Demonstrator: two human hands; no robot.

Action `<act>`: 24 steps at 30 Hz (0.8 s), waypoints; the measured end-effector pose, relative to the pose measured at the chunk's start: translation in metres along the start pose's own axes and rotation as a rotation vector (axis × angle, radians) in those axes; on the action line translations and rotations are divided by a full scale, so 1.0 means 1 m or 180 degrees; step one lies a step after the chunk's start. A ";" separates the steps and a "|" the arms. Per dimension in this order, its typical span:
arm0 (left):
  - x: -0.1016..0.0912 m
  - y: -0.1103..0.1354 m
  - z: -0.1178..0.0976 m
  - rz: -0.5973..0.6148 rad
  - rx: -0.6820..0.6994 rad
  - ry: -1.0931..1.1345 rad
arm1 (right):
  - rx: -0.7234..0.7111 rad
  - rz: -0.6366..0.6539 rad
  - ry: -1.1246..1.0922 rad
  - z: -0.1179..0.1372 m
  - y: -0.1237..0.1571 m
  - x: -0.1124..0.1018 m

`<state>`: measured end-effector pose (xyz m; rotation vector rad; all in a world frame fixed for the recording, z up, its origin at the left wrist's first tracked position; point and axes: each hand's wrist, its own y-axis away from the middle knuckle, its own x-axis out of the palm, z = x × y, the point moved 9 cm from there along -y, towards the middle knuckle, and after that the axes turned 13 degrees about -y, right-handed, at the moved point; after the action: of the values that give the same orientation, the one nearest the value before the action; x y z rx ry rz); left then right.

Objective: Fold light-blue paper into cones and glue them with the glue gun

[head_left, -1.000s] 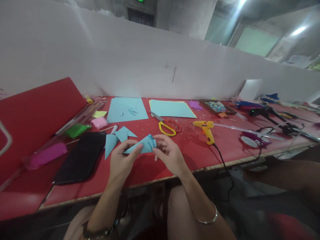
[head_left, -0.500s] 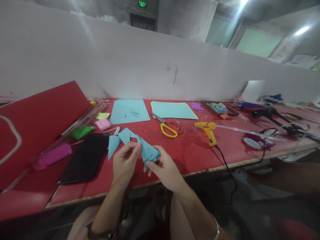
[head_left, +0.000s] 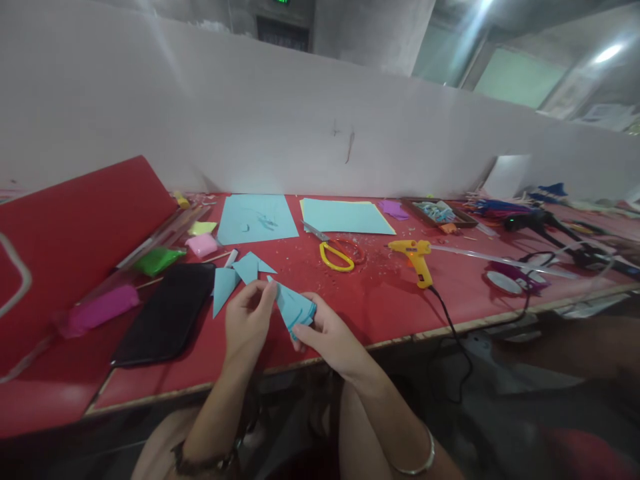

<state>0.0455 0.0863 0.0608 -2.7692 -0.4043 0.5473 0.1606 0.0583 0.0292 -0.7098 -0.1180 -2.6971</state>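
A folded light-blue paper wedge (head_left: pixel 294 307), layered at its wide end, is held between my two hands above the table's near edge. My left hand (head_left: pixel 250 313) pinches its narrow tip between thumb and fingers. At the wide end, my right hand (head_left: pixel 330 337) grips the layers, thumb on top and fingers partly hidden underneath. Just beyond my left hand lie blue paper offcuts (head_left: pixel 246 268) and a triangular blue piece (head_left: pixel 225 288). Scissors (head_left: pixel 337 257) with yellow and red handles rest farther back, blades pointing away to the left.
A yellow glue gun (head_left: pixel 414 257) with a cord lies right. Behind are blue sheets (head_left: pixel 350 217), a marked blue sheet (head_left: pixel 255 223) and a tray of small pieces (head_left: pixel 440 213). A black phone (head_left: pixel 165 313) and coloured clay packets (head_left: pixel 157 260) lie left. A person's arm (head_left: pixel 565 347) shows at right.
The wedge's narrow end now shows flatter, with a pointed tip at my left fingers. Both hands keep hold of it. The view has shifted slightly.
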 end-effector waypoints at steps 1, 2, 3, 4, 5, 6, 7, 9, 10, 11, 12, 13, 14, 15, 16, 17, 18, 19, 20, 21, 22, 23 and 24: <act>0.000 0.000 -0.001 -0.0003 0.0018 0.0009 | 0.0006 0.0007 -0.0013 0.000 0.000 0.000; 0.000 0.000 -0.002 -0.0016 0.0035 0.0019 | 0.0018 0.0014 -0.0023 -0.001 0.000 0.001; -0.001 0.000 -0.003 -0.0052 0.0048 0.0036 | 0.0034 0.0018 -0.0032 -0.001 0.000 0.001; -0.002 0.000 -0.003 -0.0101 0.0051 0.0064 | 0.0053 0.0028 -0.0037 -0.002 0.000 0.002; -0.004 0.000 -0.004 -0.0148 0.0044 0.0112 | 0.0070 0.0044 -0.0047 -0.003 0.000 0.004; -0.004 0.000 -0.004 -0.0183 0.0027 0.0178 | 0.0078 0.0060 -0.0069 -0.003 -0.001 0.005; -0.004 0.000 -0.003 -0.0176 0.0003 0.0253 | 0.0076 0.0073 -0.0101 -0.004 -0.001 0.007; 0.002 0.001 -0.003 -0.0027 -0.0063 0.0383 | 0.0036 0.0049 -0.0198 -0.004 -0.002 0.008; 0.006 0.001 -0.002 0.0088 -0.0106 0.0413 | 0.0007 0.0000 -0.0257 -0.004 -0.003 0.007; 0.011 0.002 -0.002 0.0213 -0.0164 0.0414 | -0.0022 -0.0068 -0.0315 -0.005 -0.004 0.005; 0.016 0.003 -0.001 0.0347 -0.0242 0.0393 | -0.0046 -0.0136 -0.0357 -0.005 -0.005 0.003; 0.021 0.005 0.000 0.0500 -0.0334 0.0367 | -0.0059 -0.0182 -0.0384 -0.006 -0.006 0.001; 0.027 0.008 0.002 0.0659 -0.0434 0.0346 | -0.0065 -0.0200 -0.0397 -0.006 -0.006 0.000; 0.032 0.010 0.004 0.0832 -0.0535 0.0336 | -0.0059 -0.0191 -0.0392 -0.007 -0.006 0.000; 0.038 0.013 0.006 0.1007 -0.0624 0.0339 | -0.0046 -0.0169 -0.0375 -0.007 -0.007 0.000; 0.042 0.015 0.008 0.1135 -0.0690 0.0353 | -0.0032 -0.0149 -0.0347 -0.008 -0.007 0.001; 0.044 0.015 0.010 0.1189 -0.0725 0.0370 | -0.0023 -0.0144 -0.0318 -0.008 -0.007 0.001; 0.043 0.014 0.011 0.1161 -0.0730 0.0385 | -0.0027 -0.0161 -0.0294 -0.007 -0.006 0.001; 0.040 0.012 0.013 0.1047 -0.0699 0.0403 | -0.0059 -0.0213 -0.0280 -0.006 -0.006 0.000; 0.035 0.008 0.013 0.0892 -0.0638 0.0424 | -0.0109 -0.0295 -0.0267 -0.004 -0.006 -0.003; 0.030 0.005 0.013 0.0737 -0.0557 0.0442 | -0.0177 -0.0406 -0.0254 -0.001 -0.006 -0.006; 0.025 0.002 0.013 0.0616 -0.0479 0.0446 | -0.0248 -0.0545 -0.0239 0.002 -0.005 -0.012; 0.022 0.001 0.013 0.0545 -0.0418 0.0438 | -0.0315 -0.0702 -0.0226 0.004 -0.005 -0.018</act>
<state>0.0601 0.0956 0.0422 -2.9646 -0.1789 0.3769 0.1757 0.0690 0.0238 -0.8687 -0.0853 -2.9044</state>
